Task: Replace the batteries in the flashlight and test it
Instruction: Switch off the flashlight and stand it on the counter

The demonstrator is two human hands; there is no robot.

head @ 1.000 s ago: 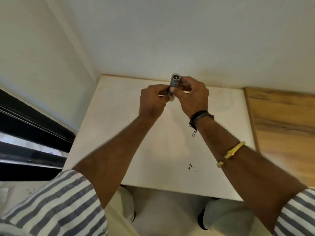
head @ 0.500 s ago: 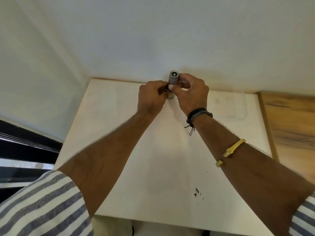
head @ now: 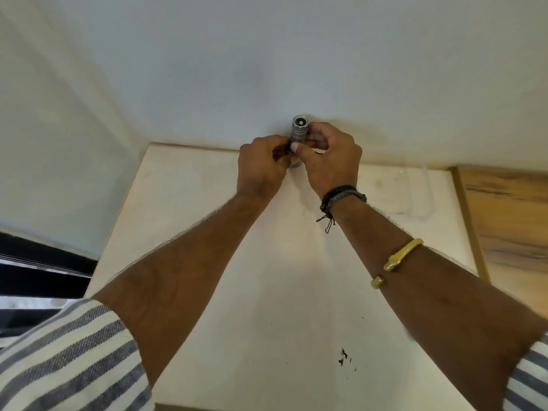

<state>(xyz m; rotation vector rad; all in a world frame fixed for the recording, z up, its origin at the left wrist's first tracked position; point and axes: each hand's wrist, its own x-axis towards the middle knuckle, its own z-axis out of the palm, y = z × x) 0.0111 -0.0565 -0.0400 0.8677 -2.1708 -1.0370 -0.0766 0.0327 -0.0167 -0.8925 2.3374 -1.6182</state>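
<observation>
A small grey metal flashlight [head: 299, 131] with ribbed rings points up and away, its round end facing the wall. My right hand [head: 332, 157] grips its body, thumb pressed across the barrel. My left hand [head: 262, 167] pinches the flashlight's lower end from the left, where something dark shows between the fingers. The lower end of the flashlight is hidden behind both hands. No loose batteries are in view.
A pale white table [head: 267, 292] lies below my arms, with dark specks [head: 344, 358] near its front. A white wall [head: 267, 69] rises right behind the hands. A wooden surface [head: 510, 226] adjoins the table on the right; a dark window frame [head: 38, 262] is at left.
The view has tilted up and closer to the table. Both hands stay clasped on the flashlight, which sits a little higher against the wall.
</observation>
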